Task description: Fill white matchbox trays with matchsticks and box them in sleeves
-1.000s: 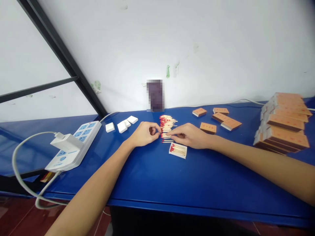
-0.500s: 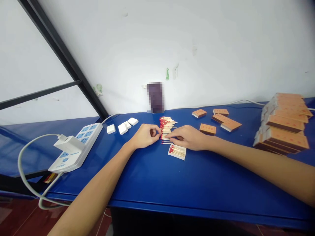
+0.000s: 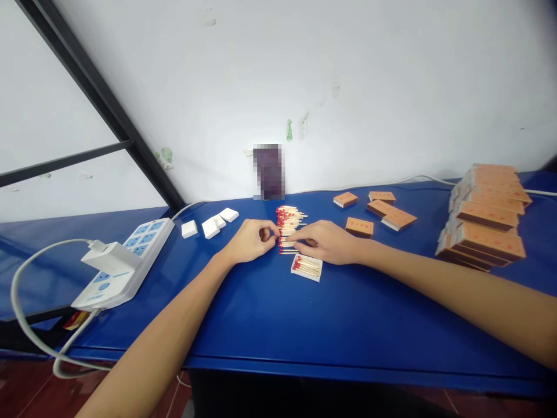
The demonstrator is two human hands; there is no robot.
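A pile of red-headed matches [image 3: 292,216] lies on the blue table between my hands. My left hand [image 3: 250,241] is at the red heads, its fingers curled and thumb and forefinger together; whether a match is between them is too small to tell. From the other side, my right hand [image 3: 328,242] has its thumb and forefinger closed around the stick ends of a few matches at the near end of the pile. Just below that hand sits an open white matchbox tray [image 3: 319,276], partly filled with matches, their heads to the left.
Several small white boxes [image 3: 188,229] lie left of the pile. A power strip [image 3: 152,238] with a plugged-in white charger [image 3: 111,258] and cable is farther left. Several orange matchboxes [image 3: 359,227] lie to the right, beside a tall matchbox stack [image 3: 491,235]. A wall rises behind.
The whole view has shifted slightly, so everything appears a little farther left. Both hands stay at the matches with almost the same finger positions.
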